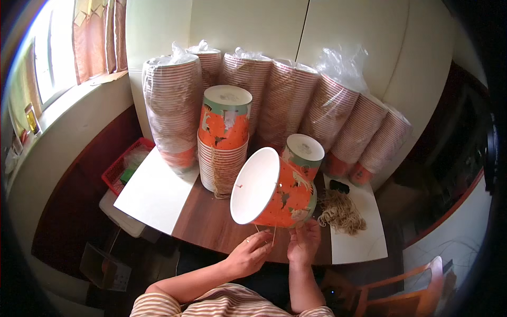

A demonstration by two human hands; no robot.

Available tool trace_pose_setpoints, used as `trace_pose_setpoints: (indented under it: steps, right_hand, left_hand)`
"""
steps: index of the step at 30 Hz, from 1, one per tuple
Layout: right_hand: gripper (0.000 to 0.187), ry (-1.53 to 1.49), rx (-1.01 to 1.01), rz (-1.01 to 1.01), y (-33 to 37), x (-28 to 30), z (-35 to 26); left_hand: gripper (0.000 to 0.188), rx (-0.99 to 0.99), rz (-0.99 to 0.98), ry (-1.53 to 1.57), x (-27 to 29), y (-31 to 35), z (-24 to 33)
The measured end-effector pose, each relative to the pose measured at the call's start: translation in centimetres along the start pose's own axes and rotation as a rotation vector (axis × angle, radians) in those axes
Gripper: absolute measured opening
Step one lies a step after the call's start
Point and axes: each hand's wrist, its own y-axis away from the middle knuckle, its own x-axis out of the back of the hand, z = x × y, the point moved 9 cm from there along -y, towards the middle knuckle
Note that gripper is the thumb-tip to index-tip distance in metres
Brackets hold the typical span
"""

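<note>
A large orange paper bucket (pixel 293 195) is tipped on its side above the near edge of the table, its white inside facing left. A thin string (pixel 274 235) hangs from its lower side. My left hand (pixel 251 254) is closed, its fingers pinching that string below the bucket. With closed fingers my right hand (pixel 304 243) grips the bucket's lower right side near its base; the fingertips are partly hidden. Just behind stands an upside-down paper bucket (pixel 305 148). To the left rises a stack of upside-down buckets (pixel 223 164) with twine loops hanging down its side.
A tangled heap of twine (pixel 343 212) lies on the table's right part beside a small black item (pixel 339 186). Tall plastic-wrapped bucket stacks (pixel 171 105) line the wall. A red basket (pixel 113 177) sits left of the table (pixel 158 195); a wooden chair (pixel 401 296) stands at the lower right.
</note>
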Motion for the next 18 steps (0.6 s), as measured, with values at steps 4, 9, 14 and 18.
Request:
trace_pose_setpoints:
  steps: [4, 9, 14, 18]
  right_hand:
    - [0.022, -0.134, -0.076, 0.007, -0.4, -1.0, 0.2]
    - [0.021, 0.471, 0.222, 0.025, -5.7, -2.7, -6.4]
    - [0.021, 0.678, 0.516, -0.27, -14.0, -8.7, -11.4]
    - [0.017, 0.848, 0.73, -0.485, -18.3, -17.0, -11.5]
  left_hand:
    - [0.049, 0.06, 0.056, -0.383, 1.3, 0.5, 0.0]
    - [0.065, 0.016, 0.132, -0.254, 3.3, 1.9, -1.6]
    - [0.064, 0.109, 0.133, -0.244, 8.3, 2.9, -5.4]
    - [0.056, 0.246, 0.193, -0.241, 9.6, 4.3, -12.2]
